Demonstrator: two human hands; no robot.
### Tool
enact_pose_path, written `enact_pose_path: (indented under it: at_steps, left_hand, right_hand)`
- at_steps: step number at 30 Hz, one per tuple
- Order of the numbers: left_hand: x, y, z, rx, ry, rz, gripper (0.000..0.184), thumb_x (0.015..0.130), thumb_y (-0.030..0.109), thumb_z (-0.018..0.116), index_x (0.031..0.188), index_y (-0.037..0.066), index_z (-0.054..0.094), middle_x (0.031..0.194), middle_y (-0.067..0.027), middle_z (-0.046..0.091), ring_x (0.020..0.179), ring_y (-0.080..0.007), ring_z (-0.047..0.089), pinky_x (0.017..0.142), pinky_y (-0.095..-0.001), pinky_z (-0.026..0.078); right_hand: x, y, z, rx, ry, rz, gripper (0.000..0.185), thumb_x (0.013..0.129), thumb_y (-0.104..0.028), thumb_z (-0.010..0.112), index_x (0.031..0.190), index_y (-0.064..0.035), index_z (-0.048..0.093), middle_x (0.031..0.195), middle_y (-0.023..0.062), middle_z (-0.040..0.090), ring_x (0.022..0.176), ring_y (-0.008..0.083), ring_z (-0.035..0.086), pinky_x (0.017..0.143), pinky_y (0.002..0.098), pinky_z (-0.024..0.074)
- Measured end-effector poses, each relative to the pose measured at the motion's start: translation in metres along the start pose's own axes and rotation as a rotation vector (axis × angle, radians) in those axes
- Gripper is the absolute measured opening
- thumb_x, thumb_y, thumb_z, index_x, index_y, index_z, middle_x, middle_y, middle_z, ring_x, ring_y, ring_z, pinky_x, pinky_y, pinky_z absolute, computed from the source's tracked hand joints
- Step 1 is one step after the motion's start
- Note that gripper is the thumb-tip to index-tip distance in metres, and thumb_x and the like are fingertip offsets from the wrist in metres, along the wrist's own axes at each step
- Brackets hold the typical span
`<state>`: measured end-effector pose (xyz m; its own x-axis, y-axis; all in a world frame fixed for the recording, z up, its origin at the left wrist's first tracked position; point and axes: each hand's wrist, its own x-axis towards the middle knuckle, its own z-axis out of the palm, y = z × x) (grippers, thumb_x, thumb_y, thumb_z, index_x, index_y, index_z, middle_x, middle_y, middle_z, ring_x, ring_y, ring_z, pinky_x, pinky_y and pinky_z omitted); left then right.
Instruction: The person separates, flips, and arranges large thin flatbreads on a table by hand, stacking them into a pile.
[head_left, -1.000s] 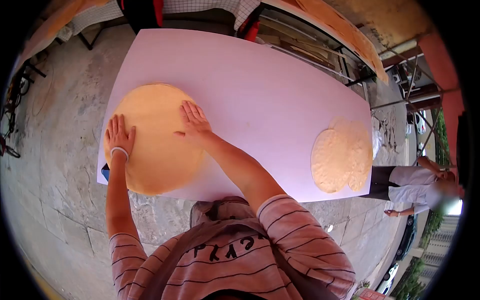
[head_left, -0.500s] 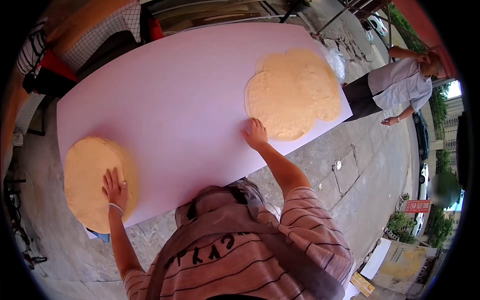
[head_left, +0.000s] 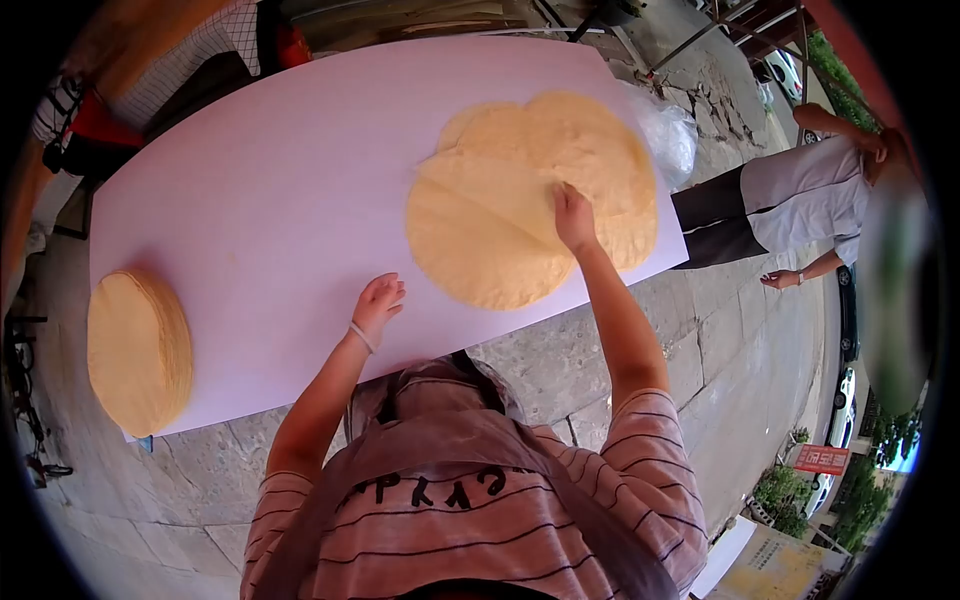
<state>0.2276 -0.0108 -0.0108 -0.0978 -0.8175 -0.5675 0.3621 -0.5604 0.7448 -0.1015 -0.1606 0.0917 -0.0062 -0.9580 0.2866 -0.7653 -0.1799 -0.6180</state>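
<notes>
Thin, round, pale-yellow sheets [head_left: 490, 225] overlap at the right of the table, with a crease or edge line running across them. My right hand [head_left: 573, 217] rests over these sheets with its fingers curled in; whether it grips any sheet is hidden. Nearer my body, my left hand [head_left: 380, 300] hovers by the table's front edge, left of the sheets, its fingers apart and nothing in them. A thick stack of the same round sheets [head_left: 130, 350] sits at the table's left end, away from both hands.
The long pinkish-white table [head_left: 270, 200] stands on cracked paving. Beyond its right end lies a clear plastic bag [head_left: 668, 140], and a person in a light shirt [head_left: 810, 190] stands close by. A red bag [head_left: 105, 130] is at the far left.
My left hand has left the stack and moved right. My right hand has moved onto the sheets and its fingers have curled. The overlapping sheets now reach farther left on the table.
</notes>
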Motion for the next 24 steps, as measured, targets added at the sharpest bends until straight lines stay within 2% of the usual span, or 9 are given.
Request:
enact_pose_path:
  at_steps: [2, 4, 8, 11, 14, 16, 17, 20, 24]
  left_hand:
    - [0.031, -0.027, 0.038, -0.16, 0.122, -0.101, 0.03, 0.087, 0.023, 0.054, 0.112, 0.007, 0.05, 0.108, -0.0086, 0.055, 0.099, -0.0187, 0.054, 0.08, -0.034, 0.046]
    - [0.051, -0.038, 0.07, -0.224, 0.234, -0.19, 0.024, 0.086, 0.019, 0.051, 0.107, 0.007, 0.051, 0.098, -0.0079, 0.057, 0.09, -0.018, 0.056, 0.076, -0.0339, 0.047]
    - [0.075, -0.054, 0.067, -0.181, 0.261, -0.208, 0.014, 0.085, 0.015, 0.049, 0.096, 0.006, 0.051, 0.077, -0.0055, 0.056, 0.07, -0.0166, 0.056, 0.069, -0.0334, 0.049]
    - [0.062, -0.046, 0.085, -0.247, 0.471, 0.018, 0.012, 0.081, 0.01, 0.049, 0.092, 0.006, 0.049, 0.07, -0.007, 0.054, 0.051, -0.0162, 0.051, 0.046, -0.0287, 0.045]
    - [0.071, -0.066, 0.072, -0.106, 0.385, 0.069, 0.02, 0.079, 0.006, 0.05, 0.099, 0.005, 0.045, 0.072, -0.0068, 0.055, 0.055, -0.0164, 0.053, 0.048, -0.029, 0.046]
    - [0.08, -0.085, 0.065, 0.392, 0.467, 0.227, 0.018, 0.079, 0.005, 0.052, 0.096, 0.003, 0.047, 0.077, -0.0075, 0.057, 0.064, -0.0158, 0.056, 0.055, -0.0297, 0.047]
    - [0.084, -0.093, 0.064, 0.641, 0.497, 0.306, 0.017, 0.078, 0.004, 0.054, 0.094, 0.003, 0.048, 0.08, -0.0078, 0.059, 0.068, -0.0154, 0.058, 0.058, -0.03, 0.048]
    - [0.059, -0.043, 0.098, -0.266, 0.559, -0.065, 0.01, 0.081, 0.005, 0.055, 0.091, 0.003, 0.055, 0.08, -0.0052, 0.059, 0.066, -0.0126, 0.056, 0.057, -0.0258, 0.046]
    - [0.058, -0.042, 0.079, -0.164, 0.227, -0.099, 0.016, 0.084, 0.013, 0.059, 0.097, 0.005, 0.06, 0.081, -0.0015, 0.061, 0.066, -0.0098, 0.056, 0.058, -0.023, 0.045]
  right_hand:
    - [0.056, -0.043, -0.065, -0.142, 0.193, -0.23, 0.025, 0.089, -0.02, 0.05, 0.101, -0.0011, 0.06, 0.085, 0.0215, 0.062, 0.079, 0.0353, 0.06, 0.066, 0.0396, 0.0487]
    - [0.07, -0.095, -0.106, -0.268, 0.11, -0.465, 0.02, 0.087, -0.019, 0.051, 0.097, -0.0058, 0.062, 0.08, 0.0148, 0.064, 0.073, 0.0312, 0.061, 0.062, 0.039, 0.0489]
    - [0.061, -0.091, -0.068, -0.498, -0.233, -0.431, 0.017, 0.086, -0.019, 0.051, 0.095, -0.0071, 0.061, 0.081, 0.012, 0.064, 0.076, 0.0263, 0.061, 0.062, 0.036, 0.0492]
    - [0.017, -0.046, 0.003, -0.346, -0.278, -0.332, 0.017, 0.086, -0.017, 0.05, 0.097, -0.0073, 0.059, 0.083, 0.0098, 0.064, 0.08, 0.0265, 0.061, 0.066, 0.0377, 0.0497]
    - [-0.072, -0.012, 0.08, -0.23, -0.368, -0.273, 0.019, 0.086, -0.018, 0.051, 0.098, -0.0059, 0.058, 0.102, 0.0092, 0.062, 0.094, 0.0247, 0.058, 0.078, 0.0358, 0.0484]
    - [-0.11, -0.008, 0.097, -0.216, -0.446, -0.053, 0.021, 0.083, -0.014, 0.052, 0.101, -0.0052, 0.057, 0.104, 0.0091, 0.061, 0.097, 0.0271, 0.057, 0.08, 0.0363, 0.0478]
    - [-0.123, -0.009, 0.101, -0.165, -0.325, -0.129, 0.022, 0.085, -0.012, 0.051, 0.104, -0.0047, 0.058, 0.106, 0.0111, 0.061, 0.1, 0.0293, 0.056, 0.085, 0.0376, 0.0454]
    - [-0.141, -0.009, 0.11, -0.139, -0.223, -0.116, 0.024, 0.082, -0.011, 0.052, 0.105, -0.0046, 0.057, 0.108, 0.011, 0.06, 0.103, 0.032, 0.054, 0.086, 0.0393, 0.0441]
    - [-0.142, -0.012, 0.115, -0.087, -0.187, -0.076, 0.024, 0.082, -0.011, 0.052, 0.105, -0.0043, 0.058, 0.108, 0.011, 0.06, 0.103, 0.0326, 0.054, 0.087, 0.0398, 0.0432]
